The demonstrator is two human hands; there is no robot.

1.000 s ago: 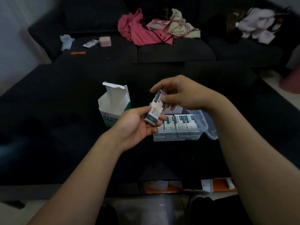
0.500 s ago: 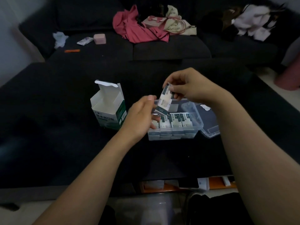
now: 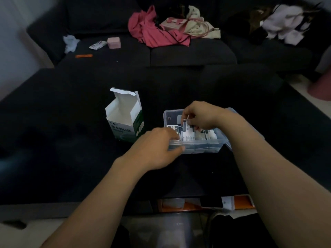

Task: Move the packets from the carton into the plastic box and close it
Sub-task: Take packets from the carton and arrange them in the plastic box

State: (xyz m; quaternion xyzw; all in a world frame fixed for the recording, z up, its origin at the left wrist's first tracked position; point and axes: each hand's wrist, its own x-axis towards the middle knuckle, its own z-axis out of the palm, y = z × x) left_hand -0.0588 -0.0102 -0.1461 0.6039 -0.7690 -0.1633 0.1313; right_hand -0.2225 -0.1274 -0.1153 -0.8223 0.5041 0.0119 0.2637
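A white and green carton [image 3: 125, 120] stands upright on the dark table with its top flap open. To its right sits the clear plastic box [image 3: 195, 148], lid off, holding a row of white packets [image 3: 209, 136]. My right hand [image 3: 202, 117] is inside the box, fingers pinched on a white packet [image 3: 186, 132] that stands on end among the others. My left hand [image 3: 157, 149] grips the box's front left wall. The clear lid [image 3: 228, 145] peeks out behind my right wrist.
A dark sofa [image 3: 179, 54] runs along the back with pink clothes [image 3: 154, 31], a bag [image 3: 193, 27], a pink case [image 3: 113, 42] and an orange pen [image 3: 83, 56]. Orange and white items [image 3: 240, 202] lie below the table's near edge.
My right hand has come down from mid-air with the packet into the box. My left hand let go of the packet and moved to the box's front wall.
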